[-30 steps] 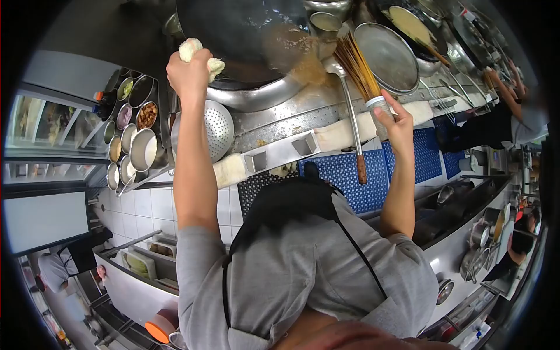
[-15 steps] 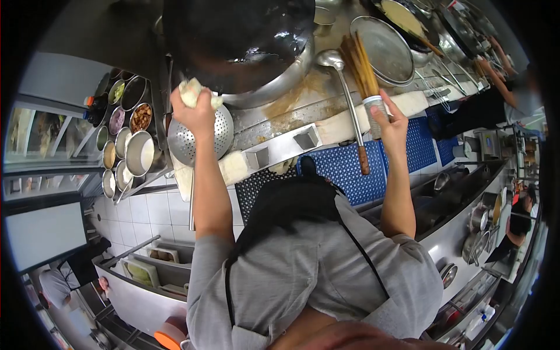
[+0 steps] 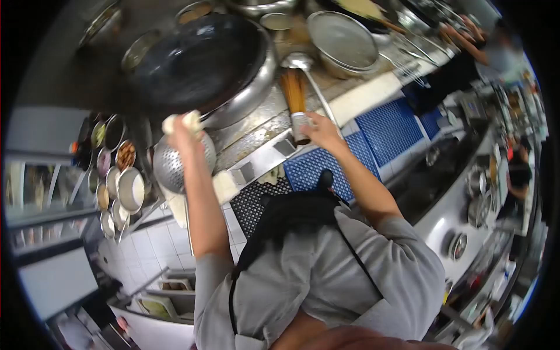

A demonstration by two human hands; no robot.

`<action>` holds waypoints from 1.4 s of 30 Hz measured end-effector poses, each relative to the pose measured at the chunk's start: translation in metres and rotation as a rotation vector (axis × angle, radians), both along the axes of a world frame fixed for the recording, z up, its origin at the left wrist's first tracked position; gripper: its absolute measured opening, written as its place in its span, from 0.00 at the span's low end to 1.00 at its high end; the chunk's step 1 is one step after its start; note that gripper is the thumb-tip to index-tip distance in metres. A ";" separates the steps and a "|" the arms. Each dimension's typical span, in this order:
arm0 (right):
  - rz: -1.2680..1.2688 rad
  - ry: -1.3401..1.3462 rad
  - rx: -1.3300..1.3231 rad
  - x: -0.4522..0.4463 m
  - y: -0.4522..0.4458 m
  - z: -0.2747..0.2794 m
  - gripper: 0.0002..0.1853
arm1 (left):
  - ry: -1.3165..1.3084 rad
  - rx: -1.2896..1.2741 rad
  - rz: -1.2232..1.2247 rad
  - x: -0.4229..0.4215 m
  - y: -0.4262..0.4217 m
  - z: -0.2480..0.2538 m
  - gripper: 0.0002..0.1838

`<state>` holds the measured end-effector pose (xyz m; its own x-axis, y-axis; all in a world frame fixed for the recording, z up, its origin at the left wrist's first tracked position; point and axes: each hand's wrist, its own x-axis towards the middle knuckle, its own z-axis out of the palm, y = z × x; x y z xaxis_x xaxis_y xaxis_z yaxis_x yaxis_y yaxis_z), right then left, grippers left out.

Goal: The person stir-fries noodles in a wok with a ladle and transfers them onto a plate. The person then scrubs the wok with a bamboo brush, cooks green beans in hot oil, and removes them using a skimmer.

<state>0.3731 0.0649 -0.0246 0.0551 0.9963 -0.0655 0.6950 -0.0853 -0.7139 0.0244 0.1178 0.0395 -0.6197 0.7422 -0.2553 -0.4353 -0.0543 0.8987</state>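
Note:
My left hand [image 3: 184, 137] is closed around a folded pale cloth [image 3: 191, 121] at the near rim of a large black wok [image 3: 204, 64]. Just below that hand, a perforated steel strainer [image 3: 170, 166] rests with its handle toward me. A bamboo wok brush [image 3: 295, 96] has its bristles pointing away from me over the counter. The fingers of my right hand [image 3: 322, 132] grip its wrapped handle from the right side. Behind the brush lies a steel ladle [image 3: 298, 60], its shaft running toward the counter's front edge.
Small metal containers of ingredients [image 3: 125, 154] stand at the left. A round pan with a mesh-like top [image 3: 342, 41] sits right of the ladle. Blue perforated mats [image 3: 391, 131] cover the floor. Another person [image 3: 490, 58] works at the far right.
My right hand and the wok brush have moved left, toward the wok. My left hand stays by the wok rim with the cloth. The camera view has shifted and tilted.

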 end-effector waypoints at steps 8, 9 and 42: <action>-0.007 -0.005 0.156 0.119 -0.020 -0.017 0.24 | -0.216 0.032 -0.006 0.052 0.060 -0.026 0.09; 0.008 -0.001 0.165 0.134 -0.027 -0.022 0.23 | -0.241 0.027 0.019 0.058 0.066 -0.026 0.10; -0.300 1.586 -0.168 0.418 0.374 0.105 0.21 | -0.216 -0.608 -0.370 0.247 -0.223 -0.227 0.10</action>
<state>0.7915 0.4386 0.0806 0.0106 0.9389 -0.3439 -0.7463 -0.2215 -0.6277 0.2714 -0.1056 -0.1870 -0.2455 0.5818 -0.7754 -0.4992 0.6098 0.6156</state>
